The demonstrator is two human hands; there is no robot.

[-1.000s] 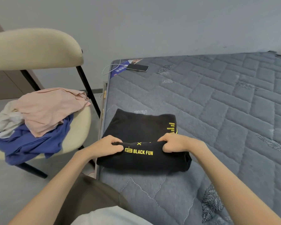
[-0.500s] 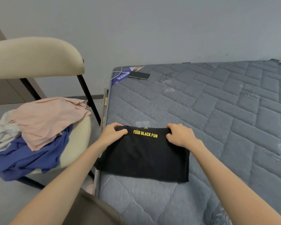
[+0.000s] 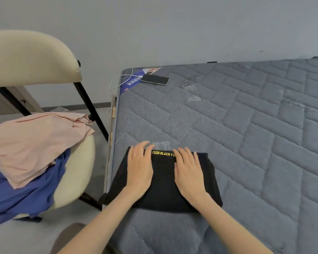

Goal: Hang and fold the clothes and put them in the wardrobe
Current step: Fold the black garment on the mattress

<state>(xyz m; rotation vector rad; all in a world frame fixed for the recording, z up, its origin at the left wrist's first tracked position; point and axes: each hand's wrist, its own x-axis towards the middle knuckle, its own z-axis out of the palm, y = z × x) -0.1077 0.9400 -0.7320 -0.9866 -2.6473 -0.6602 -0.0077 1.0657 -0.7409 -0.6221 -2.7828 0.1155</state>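
Note:
A black garment (image 3: 163, 182) with yellow "BLACK FUN" lettering lies folded into a rectangle near the left edge of the grey quilted mattress (image 3: 246, 134). My left hand (image 3: 140, 167) lies flat on the left half of the garment, fingers straight and spread. My right hand (image 3: 188, 171) presses flat on the right half, fingers straight, covering the end of the lettering. On the cream chair (image 3: 75, 171) to the left sits a pile of loose clothes: a pink garment (image 3: 35, 142) on top of a blue one (image 3: 26, 195).
A phone (image 3: 154, 79) with a white cable (image 3: 117, 81) lies on a blue leaflet (image 3: 132, 81) at the mattress's far left corner. The grey wall runs behind the mattress. A narrow gap of floor separates the chair from the mattress edge.
Both hands folded the near part of the black garment away from me, let go of its edge, and now lie flat on top of it.

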